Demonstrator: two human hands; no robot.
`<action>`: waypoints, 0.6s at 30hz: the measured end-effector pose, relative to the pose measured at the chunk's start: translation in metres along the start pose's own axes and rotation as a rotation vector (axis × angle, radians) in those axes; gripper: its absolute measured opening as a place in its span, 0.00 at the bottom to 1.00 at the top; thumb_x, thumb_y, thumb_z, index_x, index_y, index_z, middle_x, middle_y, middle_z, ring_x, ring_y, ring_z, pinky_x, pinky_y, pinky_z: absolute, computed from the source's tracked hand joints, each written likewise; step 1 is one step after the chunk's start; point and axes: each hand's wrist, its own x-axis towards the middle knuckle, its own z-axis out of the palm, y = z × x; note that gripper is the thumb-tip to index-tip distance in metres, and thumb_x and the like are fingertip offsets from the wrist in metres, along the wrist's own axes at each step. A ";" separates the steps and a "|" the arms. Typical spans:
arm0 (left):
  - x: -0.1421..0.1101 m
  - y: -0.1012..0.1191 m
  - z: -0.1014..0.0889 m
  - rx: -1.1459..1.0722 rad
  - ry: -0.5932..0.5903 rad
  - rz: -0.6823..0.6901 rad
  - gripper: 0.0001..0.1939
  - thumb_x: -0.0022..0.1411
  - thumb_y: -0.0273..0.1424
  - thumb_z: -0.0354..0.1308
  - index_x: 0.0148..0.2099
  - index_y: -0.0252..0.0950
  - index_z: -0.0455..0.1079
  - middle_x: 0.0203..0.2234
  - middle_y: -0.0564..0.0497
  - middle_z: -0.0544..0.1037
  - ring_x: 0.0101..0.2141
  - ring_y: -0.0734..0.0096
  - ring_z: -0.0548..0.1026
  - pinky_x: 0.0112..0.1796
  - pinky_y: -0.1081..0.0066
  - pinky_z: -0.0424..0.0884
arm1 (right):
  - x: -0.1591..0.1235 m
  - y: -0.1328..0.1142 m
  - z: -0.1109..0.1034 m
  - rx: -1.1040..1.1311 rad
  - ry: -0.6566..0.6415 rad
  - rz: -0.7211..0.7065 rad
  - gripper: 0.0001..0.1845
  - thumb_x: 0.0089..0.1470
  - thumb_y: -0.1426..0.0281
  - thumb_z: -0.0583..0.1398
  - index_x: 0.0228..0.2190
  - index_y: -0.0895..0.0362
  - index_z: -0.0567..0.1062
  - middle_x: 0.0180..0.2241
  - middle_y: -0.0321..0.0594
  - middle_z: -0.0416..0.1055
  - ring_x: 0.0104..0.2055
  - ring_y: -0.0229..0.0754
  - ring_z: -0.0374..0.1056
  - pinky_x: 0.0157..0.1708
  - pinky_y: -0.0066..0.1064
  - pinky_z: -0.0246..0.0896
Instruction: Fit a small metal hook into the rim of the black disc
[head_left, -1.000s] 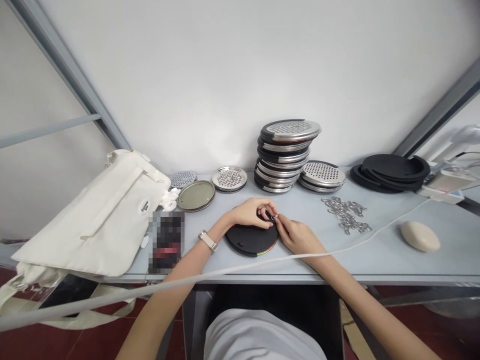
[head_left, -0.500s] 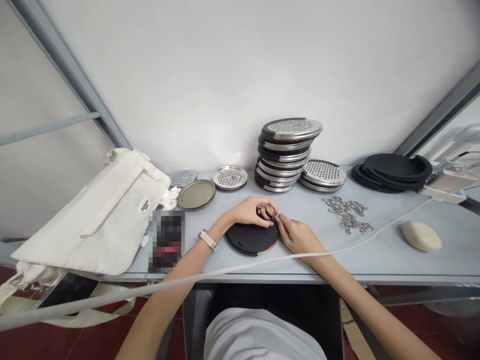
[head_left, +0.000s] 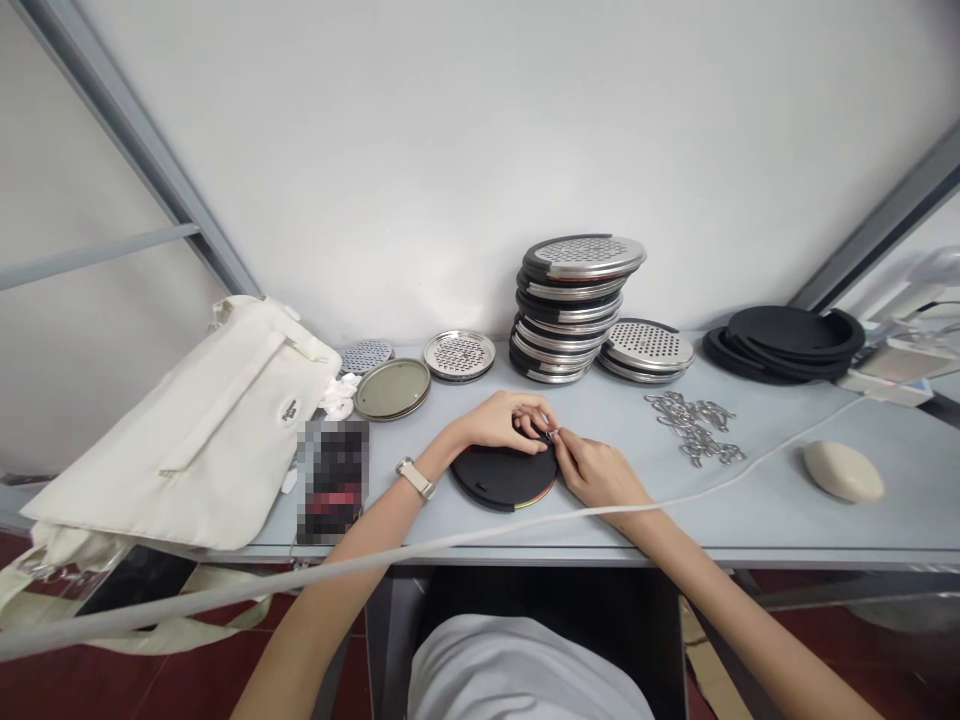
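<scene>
One left hand [head_left: 506,420] & one right hand [head_left: 600,475] are meeting at the far right rim of one black disc [head_left: 514,477], which is lying flat on the worktop [head_left: 750,515] close to the person, prob. for easy reach. The left hand's fingers are resting half-curled over it, prob. steadying; whether they're gripping anything, can't tell. The right hand's fingers are holding a tight pinch on one tiny metal bit [head_left: 553,435], apparently for fine control. Behind, one tall stack [head_left: 568,318] is leaning slightly, prob. piled to save space, its discs too tightly packed for an exact ct., w/ one low stack [head_left: 646,346] sitting alongside. Approx. three black covers [head_left: 791,335] are lying farther right. One heap of clips [head_left: 697,432], too tangled to tally, is spreading w/in right-hand reach. Two tins [head_left: 393,388], apparently, are sitting left, w/ two perforated plates [head_left: 459,355] showing nr. them. One bag [head_left: 202,420] & one pale oval object [head_left: 844,471] are flanking the lot.
</scene>
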 end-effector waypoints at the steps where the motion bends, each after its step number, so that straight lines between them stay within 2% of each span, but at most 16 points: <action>1: 0.000 0.000 0.000 -0.001 -0.001 0.002 0.19 0.43 0.25 0.62 0.42 0.31 0.68 0.35 0.45 0.75 0.32 0.76 0.72 0.36 0.73 0.69 | 0.000 0.000 0.000 0.002 -0.004 0.000 0.16 0.58 0.66 0.41 0.30 0.57 0.65 0.23 0.41 0.72 0.24 0.37 0.66 0.22 0.27 0.43; 18: 0.000 0.001 -0.001 0.000 -0.020 0.017 0.16 0.44 0.21 0.58 0.39 0.30 0.68 0.34 0.46 0.75 0.35 0.75 0.72 0.39 0.73 0.67 | 0.000 0.001 -0.002 0.030 0.003 0.005 0.17 0.58 0.65 0.40 0.27 0.56 0.64 0.21 0.38 0.70 0.22 0.36 0.65 0.22 0.26 0.44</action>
